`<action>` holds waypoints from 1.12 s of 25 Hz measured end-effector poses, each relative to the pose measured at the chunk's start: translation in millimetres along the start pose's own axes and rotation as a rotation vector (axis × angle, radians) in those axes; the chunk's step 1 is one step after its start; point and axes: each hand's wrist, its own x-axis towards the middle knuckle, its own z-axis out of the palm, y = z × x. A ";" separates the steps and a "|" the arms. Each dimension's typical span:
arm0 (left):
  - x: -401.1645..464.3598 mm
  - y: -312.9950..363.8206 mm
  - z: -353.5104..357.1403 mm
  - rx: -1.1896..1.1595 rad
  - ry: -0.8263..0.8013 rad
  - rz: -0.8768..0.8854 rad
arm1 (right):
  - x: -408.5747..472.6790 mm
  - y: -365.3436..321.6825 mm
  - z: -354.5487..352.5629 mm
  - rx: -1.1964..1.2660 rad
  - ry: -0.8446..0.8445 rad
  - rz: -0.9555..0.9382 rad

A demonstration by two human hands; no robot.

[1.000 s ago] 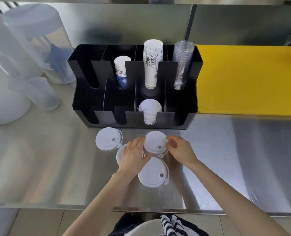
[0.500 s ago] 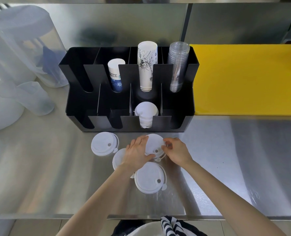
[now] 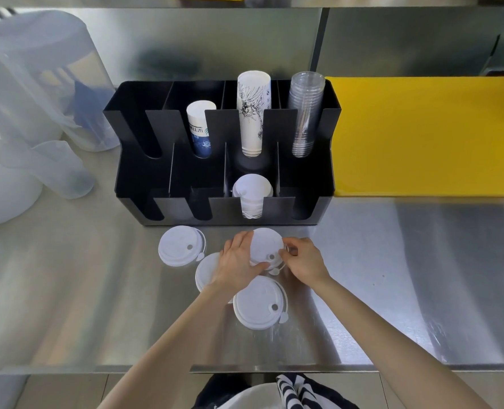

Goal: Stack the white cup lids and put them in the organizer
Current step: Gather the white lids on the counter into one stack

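Several white cup lids lie on the steel counter in front of the black organizer (image 3: pixel 168 208). Both hands grip one white lid (image 3: pixel 266 245), tilted up off the counter: my left hand (image 3: pixel 239 265) on its left edge, my right hand (image 3: pixel 304 261) on its right edge. A second lid (image 3: pixel 181 246) lies flat to the left. A third lid (image 3: pixel 206 271) is partly hidden under my left hand. A fourth lid (image 3: pixel 259 302) lies nearest me. A stack of white lids (image 3: pixel 252 191) stands in a front organizer slot.
The organizer's back slots hold a blue-printed paper cup stack (image 3: pixel 200 128), a white printed cup stack (image 3: pixel 253 110) and clear plastic cups (image 3: pixel 305 113). A yellow board (image 3: pixel 422 134) lies to the right. Translucent jugs (image 3: pixel 47 81) and a measuring cup (image 3: pixel 56 169) stand at the left.
Both hands closed in on the far lid and tilted its near edge up off the counter. The other lids stayed where they were.
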 end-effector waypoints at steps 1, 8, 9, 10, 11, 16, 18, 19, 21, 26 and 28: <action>-2.4 1.0 -0.9 -0.038 0.025 0.000 | -1.7 -1.5 -0.6 0.029 0.016 0.000; -30.3 4.5 -11.0 -0.203 0.133 0.042 | -20.2 -7.0 -9.2 0.243 0.038 0.000; -35.0 4.4 -13.2 -0.260 0.152 0.029 | -23.5 -6.9 -10.7 0.258 0.027 0.003; -39.0 4.8 -16.0 -0.325 0.172 -0.008 | -26.7 -6.5 -12.4 0.269 0.013 0.002; -42.4 5.3 -19.0 -0.387 0.187 -0.061 | -29.7 -6.2 -13.7 0.281 -0.002 -0.003; -52.9 0.2 -26.0 -0.565 0.178 -0.231 | -44.7 -7.6 -14.9 0.305 -0.035 -0.051; -58.2 -4.7 -24.0 -0.637 0.171 -0.254 | -48.4 -7.7 -14.3 0.316 -0.027 -0.056; -61.6 -7.0 -22.3 -0.655 0.165 -0.266 | -50.1 -6.8 -13.7 0.318 -0.028 -0.052; -69.5 -9.8 -18.8 -0.652 0.156 -0.299 | -52.9 -3.3 -10.9 0.296 -0.044 -0.046; -86.6 -12.1 -7.4 -0.558 0.147 -0.340 | -58.7 6.2 -0.9 0.237 -0.073 -0.038; -90.0 -13.4 -3.7 -0.509 0.141 -0.333 | -59.6 8.5 2.1 0.219 -0.076 -0.035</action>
